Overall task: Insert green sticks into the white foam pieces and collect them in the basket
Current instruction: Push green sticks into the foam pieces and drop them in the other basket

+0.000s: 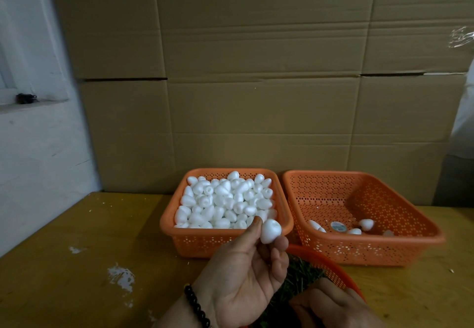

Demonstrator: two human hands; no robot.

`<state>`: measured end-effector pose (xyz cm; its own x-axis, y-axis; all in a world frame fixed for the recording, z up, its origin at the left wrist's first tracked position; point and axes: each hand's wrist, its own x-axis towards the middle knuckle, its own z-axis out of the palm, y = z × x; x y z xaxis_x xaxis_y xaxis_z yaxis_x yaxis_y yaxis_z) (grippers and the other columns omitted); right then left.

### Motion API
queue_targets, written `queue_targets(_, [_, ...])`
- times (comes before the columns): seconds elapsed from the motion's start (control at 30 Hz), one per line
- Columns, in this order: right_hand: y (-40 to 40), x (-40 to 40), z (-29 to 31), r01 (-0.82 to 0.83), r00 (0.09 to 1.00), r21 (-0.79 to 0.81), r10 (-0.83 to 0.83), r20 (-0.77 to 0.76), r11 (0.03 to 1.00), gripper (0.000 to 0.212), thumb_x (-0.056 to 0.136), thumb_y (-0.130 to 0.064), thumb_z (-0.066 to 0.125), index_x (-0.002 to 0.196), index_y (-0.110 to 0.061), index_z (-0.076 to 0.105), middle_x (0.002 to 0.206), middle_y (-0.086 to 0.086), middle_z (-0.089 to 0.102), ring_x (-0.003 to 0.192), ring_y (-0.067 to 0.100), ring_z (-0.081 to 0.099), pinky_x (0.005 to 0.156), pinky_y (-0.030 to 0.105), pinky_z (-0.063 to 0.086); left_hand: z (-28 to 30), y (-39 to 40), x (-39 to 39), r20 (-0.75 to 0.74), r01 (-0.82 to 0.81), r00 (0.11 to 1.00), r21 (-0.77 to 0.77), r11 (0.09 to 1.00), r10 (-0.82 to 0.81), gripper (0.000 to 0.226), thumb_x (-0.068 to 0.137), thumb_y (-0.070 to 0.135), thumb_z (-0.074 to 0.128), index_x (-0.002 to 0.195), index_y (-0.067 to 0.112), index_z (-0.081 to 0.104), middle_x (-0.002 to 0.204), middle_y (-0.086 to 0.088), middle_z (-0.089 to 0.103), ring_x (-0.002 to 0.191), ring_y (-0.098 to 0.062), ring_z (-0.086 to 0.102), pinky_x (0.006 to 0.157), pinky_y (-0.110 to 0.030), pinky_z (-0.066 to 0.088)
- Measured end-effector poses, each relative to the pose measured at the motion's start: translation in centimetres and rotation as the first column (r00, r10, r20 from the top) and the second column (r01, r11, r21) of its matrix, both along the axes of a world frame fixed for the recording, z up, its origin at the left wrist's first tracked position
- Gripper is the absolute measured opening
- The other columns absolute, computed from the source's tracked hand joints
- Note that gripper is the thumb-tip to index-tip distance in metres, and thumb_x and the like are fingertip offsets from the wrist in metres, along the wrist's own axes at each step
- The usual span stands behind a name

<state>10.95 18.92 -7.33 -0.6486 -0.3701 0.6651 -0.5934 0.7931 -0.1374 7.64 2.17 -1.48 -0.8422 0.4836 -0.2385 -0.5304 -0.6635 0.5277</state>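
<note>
While the left hand (243, 273) is rising palm-up over the near edge of the table (77, 263), it is pinching one white foam piece (270, 231) between the thumb tip and the curled fingers (280, 253). A string of dark round beads (196, 306) is circling the wrist. The right hand (333, 307) is lying low at the bottom edge of the view, back upward, reaching into a round orange basket (331, 266) where the green sticks (300, 279) are lying in a loose, grass-like heap; its fingers are curling downward among them, but whether they are gripping a stick cannot be told.

The held foam piece is egg-shaped, matte and smooth, with one blunter end, and it is carrying no stick. It is hanging in front of the near rim of the left rectangular basket (179, 227), which is filled almost to the brim with the same white foam eggs (225, 202). This basket is moulded orange plastic with perforated walls and a thick rolled rim.

Just beside it on the right, the matching collecting basket (372, 245) is standing nearly bare: a few finished foam pieces (365, 224) are lying near its front wall, together with a small round label (338, 226) on its floor.

The table is yellowish wood with chipped white patches. Behind both baskets, flat corrugated cardboard sheets (256, 71) are standing upright, with a white painted wall (38, 148) at the left.
</note>
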Motion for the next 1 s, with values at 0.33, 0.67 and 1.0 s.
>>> queue_targets(0.33, [-0.1, 0.0, 0.0, 0.031, 0.998, -0.005, -0.031, -0.063, 1.000, 0.037, 0.089, -0.044, 0.042, 0.061, -0.039, 0.065, 0.062, -0.021, 0.055, 0.053, -0.006, 0.056, 0.062, 0.014, 0.040, 0.0, -0.2, 0.0, -0.022, 0.045, 0.999, 0.095, 0.995, -0.043, 0.056, 0.069, 0.006, 0.070, 0.123, -0.006, 0.057, 0.094, -0.027, 0.064, 0.067, -0.024, 0.062, 0.052, -0.029, 0.057])
queue_targets(0.67, [-0.9, 0.9, 1.3, 0.147, 0.989, -0.065, -0.146, 0.016, 0.987, 0.029, 0.087, -0.041, 0.041, 0.068, -0.038, 0.063, 0.056, -0.021, 0.056, 0.045, -0.001, 0.055, 0.095, -0.003, 0.015, -0.1, -0.2, 0.1, -0.052, 0.009, 0.999, 0.066, 0.998, -0.006, 0.048, 0.070, -0.002, 0.069, 0.117, -0.009, 0.061, 0.105, -0.027, 0.063, 0.072, -0.028, 0.064, 0.055, -0.030, 0.058])
queue_targets(1.0, [-1.6, 2.0, 3.1, 0.242, 0.966, -0.109, -0.251, -0.068, 0.964, 0.023, 0.069, -0.036, 0.045, 0.074, -0.026, 0.065, 0.053, -0.009, 0.063, 0.078, 0.000, 0.057, 0.103, -0.002, -0.009, -0.1, 0.1, 0.2, -0.118, -0.014, 0.993, -0.010, 1.000, 0.013, 0.019, 0.073, -0.009, 0.063, 0.089, -0.007, 0.074, 0.087, -0.024, 0.066, 0.066, -0.024, 0.066, 0.052, -0.029, 0.057])
